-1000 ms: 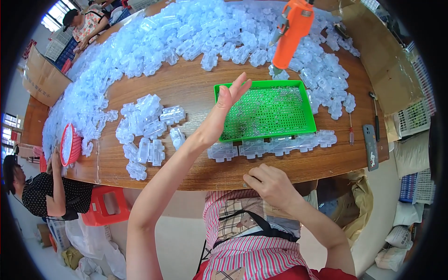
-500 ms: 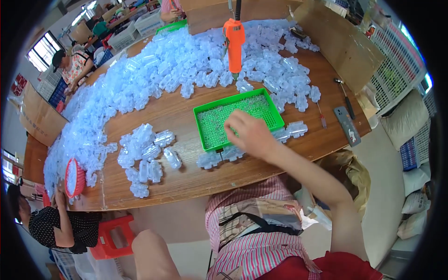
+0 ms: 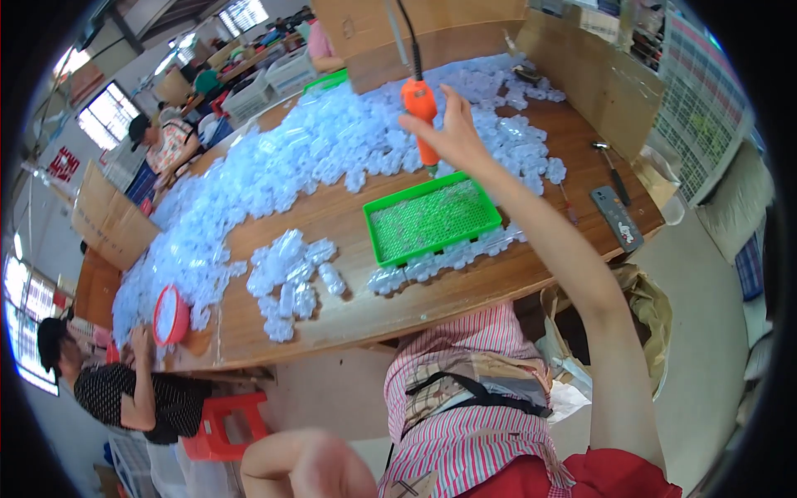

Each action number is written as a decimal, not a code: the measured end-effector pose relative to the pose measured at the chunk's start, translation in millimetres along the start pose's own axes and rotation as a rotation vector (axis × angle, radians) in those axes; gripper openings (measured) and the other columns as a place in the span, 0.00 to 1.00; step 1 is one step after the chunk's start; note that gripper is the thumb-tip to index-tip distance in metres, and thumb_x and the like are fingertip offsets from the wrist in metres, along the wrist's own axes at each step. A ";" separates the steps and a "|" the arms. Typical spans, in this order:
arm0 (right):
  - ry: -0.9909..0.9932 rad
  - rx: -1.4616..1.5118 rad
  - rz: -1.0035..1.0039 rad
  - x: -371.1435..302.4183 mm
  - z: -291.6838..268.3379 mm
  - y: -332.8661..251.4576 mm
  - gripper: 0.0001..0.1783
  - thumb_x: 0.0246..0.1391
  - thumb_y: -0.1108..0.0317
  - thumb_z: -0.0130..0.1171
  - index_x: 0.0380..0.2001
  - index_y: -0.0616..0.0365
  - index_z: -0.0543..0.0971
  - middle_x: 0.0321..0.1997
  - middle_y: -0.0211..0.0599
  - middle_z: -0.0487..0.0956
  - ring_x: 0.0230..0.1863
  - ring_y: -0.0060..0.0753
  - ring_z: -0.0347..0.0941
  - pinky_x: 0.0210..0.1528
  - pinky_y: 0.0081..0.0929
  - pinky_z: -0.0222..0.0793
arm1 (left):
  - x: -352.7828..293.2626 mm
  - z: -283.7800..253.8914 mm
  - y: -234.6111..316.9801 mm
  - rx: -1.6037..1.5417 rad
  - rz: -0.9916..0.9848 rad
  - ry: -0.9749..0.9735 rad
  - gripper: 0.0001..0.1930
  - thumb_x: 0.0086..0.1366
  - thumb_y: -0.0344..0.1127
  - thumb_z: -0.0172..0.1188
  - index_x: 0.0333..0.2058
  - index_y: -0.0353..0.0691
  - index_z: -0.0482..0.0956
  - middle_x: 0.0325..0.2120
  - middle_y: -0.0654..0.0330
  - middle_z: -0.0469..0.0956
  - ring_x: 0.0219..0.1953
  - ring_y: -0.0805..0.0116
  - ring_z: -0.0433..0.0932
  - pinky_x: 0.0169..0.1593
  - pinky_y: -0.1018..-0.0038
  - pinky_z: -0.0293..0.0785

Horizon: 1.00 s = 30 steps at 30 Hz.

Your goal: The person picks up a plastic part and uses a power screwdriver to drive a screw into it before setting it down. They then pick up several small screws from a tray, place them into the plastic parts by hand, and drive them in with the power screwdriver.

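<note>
My right hand [image 3: 455, 137] reaches over the table with thumb and fingers spread apart. It is at the orange electric screwdriver [image 3: 419, 104], which hangs upright on a cord. The fingers have not closed on it. Below the tool lies a green mesh tray [image 3: 378, 241] with many small metal screws [image 3: 440, 212] inside. A row of clear plastic parts [image 3: 452, 256] lies along the tray's near side. At the lower edge, a blurred patch of bare skin seems to be my left hand [image 3: 328, 469]; its fingers cannot be made out.
A big heap of clear plastic parts [image 3: 274, 153] spreads across the back and left. A smaller pile [image 3: 290, 278] lies left of the tray. At right are a hammer [image 3: 613, 170] and a phone [image 3: 617, 217]. Cardboard [image 3: 589, 79] borders the table. A co-worker [image 3: 137, 394] sits beside a red basket [image 3: 170, 315].
My right hand has left the tray and moved up and away to the hanging screwdriver, its fingers now spread. A blurred patch of skin has appeared at the lower edge. The whole view has shifted.
</note>
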State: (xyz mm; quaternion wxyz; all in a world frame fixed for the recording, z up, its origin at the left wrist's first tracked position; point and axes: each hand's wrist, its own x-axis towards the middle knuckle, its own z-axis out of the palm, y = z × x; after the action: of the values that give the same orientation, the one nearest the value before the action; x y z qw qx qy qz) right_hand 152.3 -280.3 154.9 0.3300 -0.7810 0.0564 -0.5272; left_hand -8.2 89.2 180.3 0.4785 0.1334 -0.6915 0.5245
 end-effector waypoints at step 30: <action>-0.845 0.824 0.595 -46.2 -5.4 -52.0 0.13 0.52 0.69 0.63 0.38 0.64 0.74 0.34 0.33 0.77 0.34 0.22 0.76 0.36 0.22 0.73 | -172.0 10.2 -25.6 0.570 -2.015 -0.826 0.34 0.47 0.38 0.71 0.53 0.39 0.66 0.36 0.51 0.69 0.39 0.55 0.73 0.43 0.64 0.71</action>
State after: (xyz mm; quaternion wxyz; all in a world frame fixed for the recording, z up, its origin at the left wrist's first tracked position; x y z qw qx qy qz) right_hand 113.9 -222.2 149.7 0.7273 -0.6815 -0.0709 -0.0398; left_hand 91.2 15.3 57.8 0.3703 0.8992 -0.2285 -0.0468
